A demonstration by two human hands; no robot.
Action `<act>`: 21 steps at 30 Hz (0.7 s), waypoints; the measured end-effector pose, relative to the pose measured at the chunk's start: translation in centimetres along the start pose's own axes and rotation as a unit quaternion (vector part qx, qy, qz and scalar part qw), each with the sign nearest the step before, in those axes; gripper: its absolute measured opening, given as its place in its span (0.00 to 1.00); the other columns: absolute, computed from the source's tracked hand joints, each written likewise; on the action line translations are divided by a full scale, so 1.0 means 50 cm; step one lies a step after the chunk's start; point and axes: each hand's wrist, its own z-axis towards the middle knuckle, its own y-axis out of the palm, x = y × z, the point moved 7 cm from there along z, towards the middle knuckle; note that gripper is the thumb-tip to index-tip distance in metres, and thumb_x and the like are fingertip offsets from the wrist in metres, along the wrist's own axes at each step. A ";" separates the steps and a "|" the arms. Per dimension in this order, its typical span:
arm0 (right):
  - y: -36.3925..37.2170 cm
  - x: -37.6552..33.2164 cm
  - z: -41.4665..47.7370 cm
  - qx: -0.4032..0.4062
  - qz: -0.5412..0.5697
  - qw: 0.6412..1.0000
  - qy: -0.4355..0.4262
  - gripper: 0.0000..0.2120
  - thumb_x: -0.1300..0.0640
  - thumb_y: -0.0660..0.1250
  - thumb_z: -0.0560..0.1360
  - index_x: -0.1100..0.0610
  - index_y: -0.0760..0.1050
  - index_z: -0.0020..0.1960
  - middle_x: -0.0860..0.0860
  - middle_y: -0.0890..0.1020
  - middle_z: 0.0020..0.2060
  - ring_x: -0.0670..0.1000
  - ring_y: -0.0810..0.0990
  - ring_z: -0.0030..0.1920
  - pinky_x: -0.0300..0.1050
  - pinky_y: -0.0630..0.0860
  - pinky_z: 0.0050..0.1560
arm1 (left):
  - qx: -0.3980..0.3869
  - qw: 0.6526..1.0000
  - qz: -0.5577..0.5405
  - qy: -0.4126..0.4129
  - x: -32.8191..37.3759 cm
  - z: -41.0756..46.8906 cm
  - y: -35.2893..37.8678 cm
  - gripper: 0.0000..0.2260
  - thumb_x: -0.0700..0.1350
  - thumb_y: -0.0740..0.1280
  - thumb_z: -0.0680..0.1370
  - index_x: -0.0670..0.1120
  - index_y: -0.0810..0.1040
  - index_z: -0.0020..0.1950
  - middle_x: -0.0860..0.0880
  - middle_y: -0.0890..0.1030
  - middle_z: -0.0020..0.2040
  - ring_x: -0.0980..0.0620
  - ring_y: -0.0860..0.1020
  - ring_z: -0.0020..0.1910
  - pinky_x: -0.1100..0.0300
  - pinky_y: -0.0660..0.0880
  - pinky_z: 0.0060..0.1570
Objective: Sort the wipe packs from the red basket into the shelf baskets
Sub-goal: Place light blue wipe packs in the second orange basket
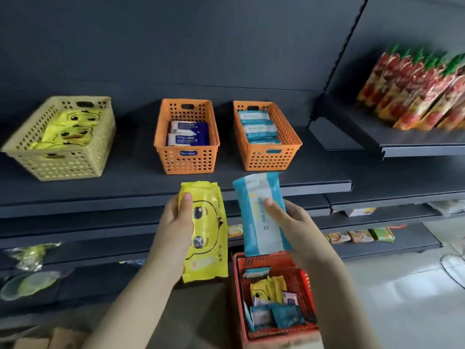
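Along the shelf [125, 190] stand a pale yellow basket [63, 167] of duck packs [73, 127], a middle orange basket [186, 162] of dark blue packs [188, 133] and a right orange basket [266, 159] of light blue packs [256, 127]. Below its front edge, the left hand [176, 222] grips a yellow pack [208, 238] (thumb across its face) and the right hand [294, 227] grips a blue-and-white pack [259, 222], above the red basket [305, 283] of mixed packs [271, 298].

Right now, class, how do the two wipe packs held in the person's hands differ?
The yellow pack, in the left hand, bears cartoon duck faces; the blue-and-white pack, in the right hand, shows only small print. The yellow pack reaches lower than the blue-and-white pack. Both are oblong, soft-wrapped and held roughly upright.
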 end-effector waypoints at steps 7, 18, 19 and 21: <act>0.244 0.011 0.035 -0.062 -0.078 0.995 0.011 0.22 0.47 0.72 0.72 0.66 0.80 0.52 0.65 0.83 0.50 0.59 0.82 0.45 0.55 0.76 0.48 | -0.071 0.997 0.022 0.021 0.054 0.020 -0.138 0.09 0.60 0.62 0.78 0.57 0.76 0.49 0.57 0.81 0.45 0.68 0.79 0.34 0.71 0.72 0.28; 0.305 0.027 0.091 0.071 0.220 0.973 0.000 0.09 0.57 0.64 0.79 0.62 0.79 0.52 0.59 0.84 0.51 0.53 0.84 0.49 0.46 0.81 0.52 | -0.010 0.995 -0.093 0.037 0.100 0.120 -0.210 0.09 0.60 0.64 0.78 0.58 0.76 0.52 0.51 0.83 0.49 0.51 0.84 0.44 0.46 0.82 0.46; 0.301 0.029 0.099 0.087 0.223 0.971 -0.009 0.10 0.58 0.62 0.80 0.62 0.80 0.52 0.59 0.84 0.52 0.53 0.84 0.49 0.45 0.81 0.51 | -0.011 0.994 -0.099 0.038 0.105 0.130 -0.202 0.09 0.60 0.63 0.78 0.57 0.76 0.53 0.51 0.83 0.49 0.52 0.84 0.45 0.47 0.82 0.46; 0.291 0.023 0.117 0.119 0.216 0.969 -0.032 0.11 0.59 0.61 0.81 0.62 0.80 0.53 0.58 0.85 0.51 0.52 0.84 0.48 0.43 0.82 0.46 | -0.014 0.993 -0.105 0.044 0.114 0.148 -0.183 0.12 0.60 0.62 0.79 0.56 0.75 0.56 0.52 0.82 0.50 0.52 0.83 0.46 0.50 0.81 0.44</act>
